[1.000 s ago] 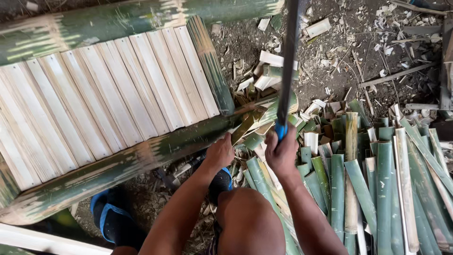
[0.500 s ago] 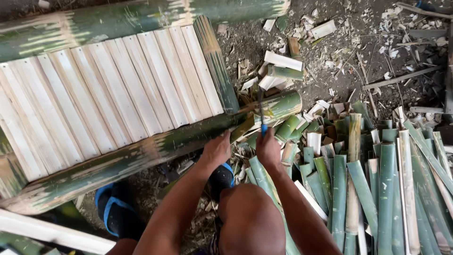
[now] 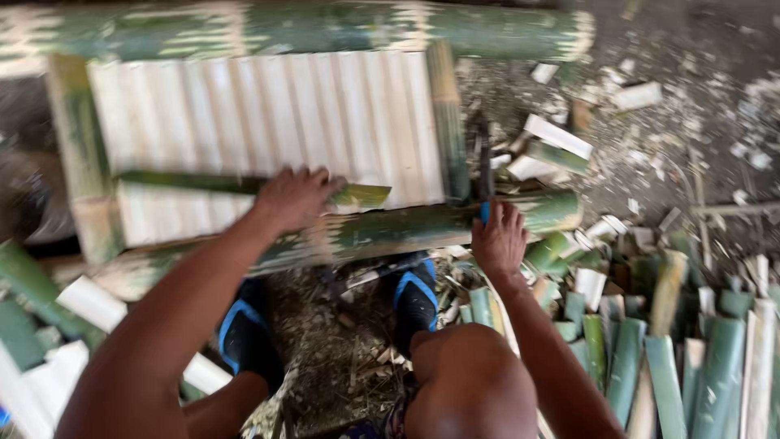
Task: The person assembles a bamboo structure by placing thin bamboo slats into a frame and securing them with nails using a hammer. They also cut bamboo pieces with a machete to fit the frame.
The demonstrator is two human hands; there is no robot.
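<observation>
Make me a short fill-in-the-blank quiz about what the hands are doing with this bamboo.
The left hand rests on a split green bamboo ____.
The right hand grips a blade with a ____ handle.
The pale slat panel lies between two ____ bamboo poles.
Both feet wear blue-strapped ____.

Missing: strip; blue; green; sandals

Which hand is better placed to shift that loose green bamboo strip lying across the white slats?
Left. The left hand already lies on the green strip on the slat panel. The right hand is off to the side by the lower bamboo pole, its grip closed on a blue-handled tool.
</observation>
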